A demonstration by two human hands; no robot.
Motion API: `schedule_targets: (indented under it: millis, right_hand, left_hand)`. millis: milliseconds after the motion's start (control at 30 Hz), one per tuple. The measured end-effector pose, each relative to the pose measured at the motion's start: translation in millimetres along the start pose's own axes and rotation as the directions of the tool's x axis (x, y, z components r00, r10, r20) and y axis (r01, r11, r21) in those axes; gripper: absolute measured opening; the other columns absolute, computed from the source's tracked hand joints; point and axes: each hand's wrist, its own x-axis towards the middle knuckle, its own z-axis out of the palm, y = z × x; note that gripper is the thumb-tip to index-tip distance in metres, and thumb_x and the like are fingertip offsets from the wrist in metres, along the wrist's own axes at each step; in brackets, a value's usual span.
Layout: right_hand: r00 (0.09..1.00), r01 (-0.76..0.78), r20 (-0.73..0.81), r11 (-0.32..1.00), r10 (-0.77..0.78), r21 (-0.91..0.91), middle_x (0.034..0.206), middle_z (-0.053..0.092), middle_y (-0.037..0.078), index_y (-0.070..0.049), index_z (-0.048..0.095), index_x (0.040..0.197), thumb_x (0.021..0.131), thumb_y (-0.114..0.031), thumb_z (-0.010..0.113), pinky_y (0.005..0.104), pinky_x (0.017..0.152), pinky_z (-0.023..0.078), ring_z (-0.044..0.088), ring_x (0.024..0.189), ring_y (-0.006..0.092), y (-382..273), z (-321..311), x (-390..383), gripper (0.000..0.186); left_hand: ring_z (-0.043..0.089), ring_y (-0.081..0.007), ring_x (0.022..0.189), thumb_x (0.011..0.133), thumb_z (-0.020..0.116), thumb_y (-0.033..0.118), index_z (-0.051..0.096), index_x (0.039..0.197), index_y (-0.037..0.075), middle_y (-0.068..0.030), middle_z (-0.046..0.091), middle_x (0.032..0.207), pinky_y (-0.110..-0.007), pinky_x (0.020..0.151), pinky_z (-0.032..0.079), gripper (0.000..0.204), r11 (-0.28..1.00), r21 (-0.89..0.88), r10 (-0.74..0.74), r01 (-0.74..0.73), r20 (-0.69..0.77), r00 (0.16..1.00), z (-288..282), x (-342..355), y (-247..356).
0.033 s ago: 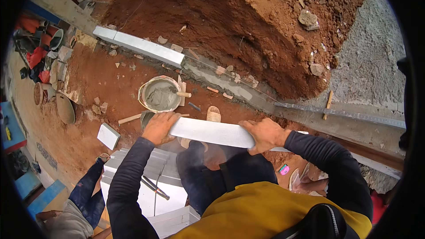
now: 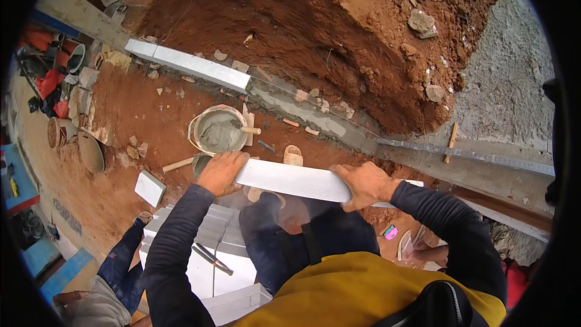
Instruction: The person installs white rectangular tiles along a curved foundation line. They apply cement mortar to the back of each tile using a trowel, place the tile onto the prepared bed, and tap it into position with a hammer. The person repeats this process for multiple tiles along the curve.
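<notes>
I hold a long white lightweight concrete block (image 2: 289,180) level in front of my knees. My left hand (image 2: 221,174) grips its left end, the thumb hidden, while my right hand (image 2: 367,183) clasps the right end with thumb and fingers. Another white edge (image 2: 413,183) shows just past my right hand; whether it joins this block, I cannot tell. Just beyond my left hand stands a bucket (image 2: 221,130) of grey mortar with a wooden handle (image 2: 251,130) sticking out. Farther off, white blocks (image 2: 200,68) lie in a row beside a wet mortar strip (image 2: 296,111).
Stacked white blocks (image 2: 233,266) at my lower left carry pincers (image 2: 213,259). One loose block (image 2: 149,188) lies on the soil. Past the mortar strip is a dug red-earth trench (image 2: 290,36), with a taut string along it. Other people's legs (image 2: 124,266) show at both sides.
</notes>
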Motion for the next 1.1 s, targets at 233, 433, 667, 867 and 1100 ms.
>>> schedule_targets:
  millis: [233, 433, 667, 867, 1100]
  right_hand:
    - [0.941, -0.216, -0.240, 0.970, 0.238, 0.113, 0.129, 0.066, 0.023, -0.006, 0.047, 0.149, 0.068, -0.032, 0.087, 0.0493, 0.096, 0.060, 0.070, 0.113, 0.0433, 115.0, 92.5, 72.4, 0.094]
    - [0.914, -0.242, -0.308, 0.963, 0.266, 0.116, 0.130, 0.065, 0.023, -0.004, 0.047, 0.151, 0.069, -0.034, 0.088, 0.0498, 0.099, 0.059, 0.069, 0.116, 0.0426, 202.8, 151.3, 174.1, 0.096]
    - [0.883, -0.215, -0.435, 0.976, 0.177, -0.040, 0.122, 0.070, 0.025, 0.001, 0.051, 0.148, 0.066, -0.035, 0.085, 0.0505, 0.089, 0.062, 0.074, 0.102, 0.0424, 267.5, 172.8, 239.9, 0.096]
    - [0.859, -0.216, -0.492, 0.971, 0.139, -0.102, 0.124, 0.070, 0.026, 0.006, 0.053, 0.145, 0.067, -0.037, 0.082, 0.0481, 0.092, 0.061, 0.074, 0.102, 0.0414, 286.7, 167.3, 265.7, 0.094]
    - [0.856, -0.302, -0.475, 0.943, 0.204, -0.139, 0.129, 0.068, 0.026, 0.007, 0.052, 0.146, 0.069, -0.037, 0.083, 0.0478, 0.096, 0.061, 0.074, 0.107, 0.0411, 296.0, 165.3, 291.6, 0.094]
  left_hand:
    - [0.058, -0.0341, 0.124, 0.066, 0.094, 0.023, 0.055, 0.139, 0.006, -0.0120, 0.058, 0.129, -0.046, 0.100, 0.056, 0.085, 0.964, 0.244, 0.115, -0.109, -0.012, 0.993, 37.0, 150.9, -42.4]
    - [0.059, -0.0344, 0.124, 0.069, 0.095, 0.023, 0.054, 0.139, 0.006, -0.0117, 0.058, 0.129, -0.046, 0.100, 0.058, 0.083, 0.910, 0.358, 0.209, -0.209, 0.039, 0.977, 65.1, 248.7, -110.5]
    - [0.063, -0.0368, 0.127, 0.070, 0.096, 0.033, 0.060, 0.141, 0.003, -0.0152, 0.064, 0.135, -0.055, 0.114, 0.049, 0.086, 0.860, 0.448, 0.230, -0.246, 0.090, 0.969, 93.9, 322.0, -160.8]
    - [0.060, -0.0321, 0.137, 0.070, 0.093, 0.036, 0.060, 0.147, 0.005, -0.0144, 0.064, 0.141, -0.055, 0.133, 0.028, 0.089, 0.763, 0.609, 0.249, -0.217, 0.033, 0.968, 113.6, 363.5, -175.7]
    - [0.056, -0.0286, 0.141, 0.070, 0.093, 0.036, 0.061, 0.147, 0.010, -0.0105, 0.061, 0.144, -0.054, 0.132, 0.029, 0.087, 0.729, 0.670, 0.147, -0.142, 0.050, 0.988, 126.1, 388.6, -182.7]
